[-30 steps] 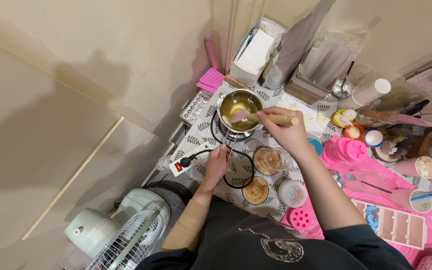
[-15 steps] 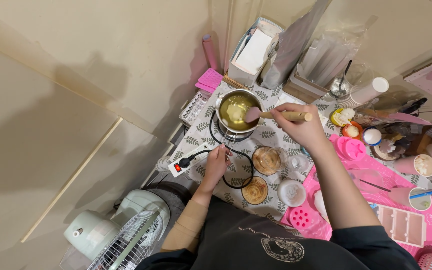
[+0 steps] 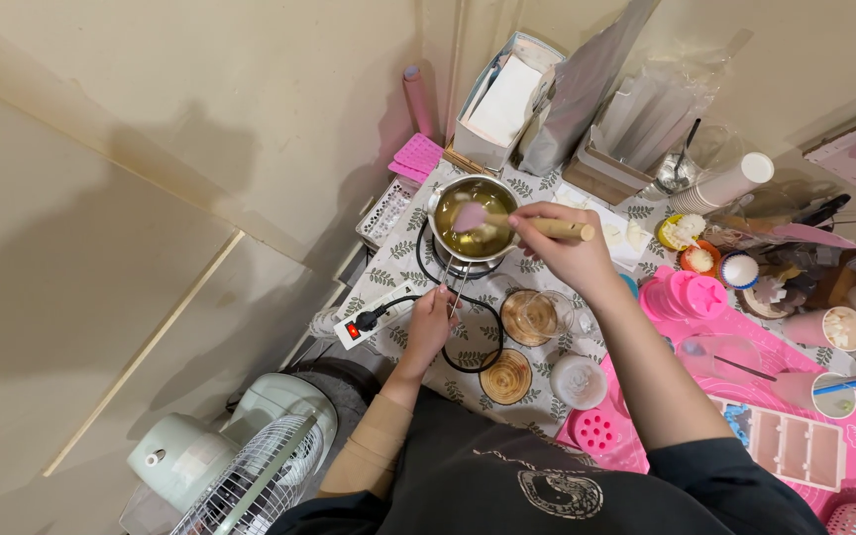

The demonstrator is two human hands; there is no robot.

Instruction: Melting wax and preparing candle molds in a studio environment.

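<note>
Gripping: my right hand [image 3: 559,253] is closed around the wooden handle of a pink silicone spatula [image 3: 522,223].
Blade: it sits inside the small steel saucepan of yellow liquid [image 3: 475,216], over the far rim.
Left hand: my left hand [image 3: 432,322] is closed on the pan's thin wire handle [image 3: 453,280], just below the pot.
Beside it: 1 white power strip with a red switch [image 3: 380,315], black cord looping past.
Nearer me: 1 clear glass cup on a round wooden coaster [image 3: 535,315] on the leaf-print tablecloth [image 3: 537,267].

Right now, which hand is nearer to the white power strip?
Left. The left hand grips the pot handle just beside the power strip; the right hand holds the spatula above the pot.
</note>
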